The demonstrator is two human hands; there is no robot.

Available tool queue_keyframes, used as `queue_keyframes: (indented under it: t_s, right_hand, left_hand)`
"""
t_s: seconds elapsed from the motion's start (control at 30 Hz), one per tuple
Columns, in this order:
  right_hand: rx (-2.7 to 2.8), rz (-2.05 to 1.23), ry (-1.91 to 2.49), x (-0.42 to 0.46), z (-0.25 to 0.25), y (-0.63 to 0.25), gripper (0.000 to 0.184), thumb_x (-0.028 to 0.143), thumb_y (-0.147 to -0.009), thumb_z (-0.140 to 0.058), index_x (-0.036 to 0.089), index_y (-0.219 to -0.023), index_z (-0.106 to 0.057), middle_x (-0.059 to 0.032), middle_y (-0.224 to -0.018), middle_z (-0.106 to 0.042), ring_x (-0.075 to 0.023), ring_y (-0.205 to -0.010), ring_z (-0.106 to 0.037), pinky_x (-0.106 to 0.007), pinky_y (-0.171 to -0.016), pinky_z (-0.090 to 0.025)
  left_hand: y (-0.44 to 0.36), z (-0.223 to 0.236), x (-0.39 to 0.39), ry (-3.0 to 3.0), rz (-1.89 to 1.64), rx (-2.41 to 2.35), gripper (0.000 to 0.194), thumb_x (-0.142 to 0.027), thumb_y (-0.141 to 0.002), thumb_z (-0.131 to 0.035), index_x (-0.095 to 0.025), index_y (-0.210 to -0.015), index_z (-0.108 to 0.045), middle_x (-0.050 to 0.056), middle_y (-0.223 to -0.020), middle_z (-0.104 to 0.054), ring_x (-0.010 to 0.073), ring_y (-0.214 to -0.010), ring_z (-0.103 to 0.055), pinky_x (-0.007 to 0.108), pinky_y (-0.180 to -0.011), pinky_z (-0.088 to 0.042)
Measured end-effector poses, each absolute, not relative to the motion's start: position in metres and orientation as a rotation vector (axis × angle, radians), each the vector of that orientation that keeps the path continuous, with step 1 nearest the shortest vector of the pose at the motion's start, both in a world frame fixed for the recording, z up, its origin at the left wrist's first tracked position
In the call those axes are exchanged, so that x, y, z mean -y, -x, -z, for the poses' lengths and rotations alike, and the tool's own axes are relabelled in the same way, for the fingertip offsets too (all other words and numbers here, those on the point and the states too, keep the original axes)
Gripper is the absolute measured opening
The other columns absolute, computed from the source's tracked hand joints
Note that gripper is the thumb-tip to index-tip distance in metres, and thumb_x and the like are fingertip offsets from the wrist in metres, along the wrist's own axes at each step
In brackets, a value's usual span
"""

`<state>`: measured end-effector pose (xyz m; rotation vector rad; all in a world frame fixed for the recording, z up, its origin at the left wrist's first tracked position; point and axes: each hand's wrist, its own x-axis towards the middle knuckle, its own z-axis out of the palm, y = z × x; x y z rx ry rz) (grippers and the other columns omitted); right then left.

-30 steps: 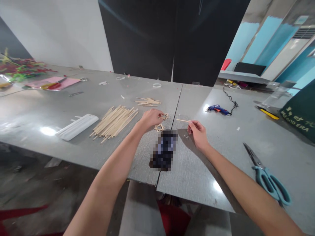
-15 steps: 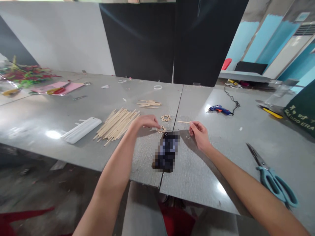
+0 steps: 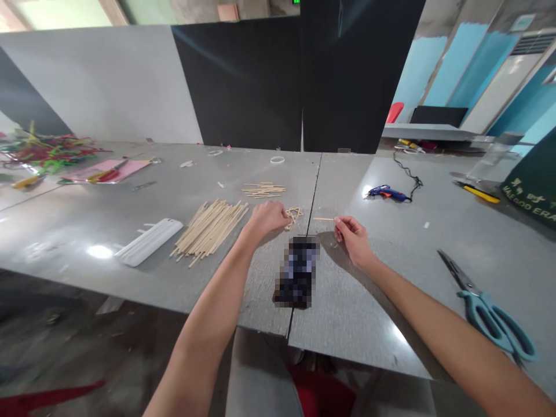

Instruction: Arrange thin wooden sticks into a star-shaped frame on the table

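Observation:
My left hand [image 3: 270,218] is pinched at a small stick star [image 3: 289,226], which its fingers partly hide. Right behind it, overlapping in view, lies another six-pointed stick star [image 3: 296,213]. My right hand [image 3: 351,234] holds a short thin wooden stick [image 3: 324,219] between thumb and fingertips, the stick pointing left. Left of my left hand lies a large pile of long wooden sticks [image 3: 209,230]. A smaller group of short sticks [image 3: 264,190] is behind the hands. In front of them rests a phone [image 3: 297,272] with a blurred screen.
A blue glue gun [image 3: 387,193] with a black cord, a yellow cutter [image 3: 480,194] and large teal-handled scissors [image 3: 482,304] lie to the right. Left are a white packet [image 3: 149,242], a pink sheet [image 3: 130,169] and colourful strands [image 3: 52,147]. Black panels [image 3: 243,87] stand behind.
My left hand has moved slightly right and away from me, bringing the nearer star up against the other one. The right hand keeps the stick in about the same place. The view has tilted up.

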<state>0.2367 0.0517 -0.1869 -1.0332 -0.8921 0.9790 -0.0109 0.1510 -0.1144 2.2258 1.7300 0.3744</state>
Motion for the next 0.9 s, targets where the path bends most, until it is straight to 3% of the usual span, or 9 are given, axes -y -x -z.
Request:
queue_keyframes:
  t_s: [0.13,0.2,0.47,0.77,0.9]
  right_hand:
    - [0.905,-0.981,1.046,-0.054,0.188,-0.238,0.051,0.066,-0.069,-0.096,0.023,-0.084,-0.072,0.0051,-0.062,-0.062,-0.0107,-0.053,-0.048,-0.027,-0.052,-0.037]
    - [0.911,-0.98,1.046,-0.054,0.188,-0.238,0.052,0.067,-0.068,-0.097,0.023,-0.084,-0.072,0.005,-0.062,-0.062,-0.0111,-0.054,-0.049,-0.027,-0.052,-0.038]
    - [0.904,-0.984,1.046,-0.053,0.189,-0.239,0.053,0.069,-0.069,-0.095,0.024,-0.084,-0.073,0.0038,-0.065,-0.065,-0.0128,-0.057,-0.051,-0.029,-0.055,-0.04]
    - [0.898,-0.998,1.038,-0.052,0.184,-0.238,0.058,0.075,-0.065,-0.096,0.024,-0.078,-0.071,0.0035,-0.062,-0.063,-0.0123,-0.054,-0.05,-0.029,-0.053,-0.038]
    - [0.905,-0.998,1.027,-0.05,0.183,-0.238,0.062,0.08,-0.071,-0.091,0.024,-0.068,-0.064,0.0023,-0.061,-0.062,-0.012,-0.053,-0.05,-0.03,-0.053,-0.037]
  left_hand:
    - [-0.002,0.122,-0.155,-2.34,-0.49,-1.938,0.036,-0.041,-0.1,-0.062,-0.027,-0.122,-0.086,0.014,-0.114,-0.085,0.0348,-0.112,-0.077,0.036,-0.092,-0.055]
    - [-0.007,0.129,-0.157,-2.309,-0.49,-1.943,0.041,-0.042,-0.105,-0.054,-0.028,-0.129,-0.084,0.014,-0.117,-0.085,0.0344,-0.113,-0.078,0.037,-0.092,-0.055]
    - [-0.003,0.131,-0.157,-2.325,-0.352,-1.954,0.045,-0.038,-0.106,-0.051,-0.028,-0.137,-0.081,0.015,-0.123,-0.084,0.035,-0.118,-0.077,0.039,-0.096,-0.056]
    - [0.001,0.132,-0.16,-2.305,-0.38,-2.037,0.041,-0.034,-0.105,-0.052,-0.024,-0.127,-0.085,0.019,-0.119,-0.083,0.0387,-0.115,-0.078,0.041,-0.092,-0.056]
    - [0.002,0.133,-0.161,-2.297,-0.372,-2.03,0.04,-0.036,-0.105,-0.052,-0.023,-0.123,-0.085,0.02,-0.118,-0.083,0.0397,-0.115,-0.078,0.043,-0.095,-0.056]
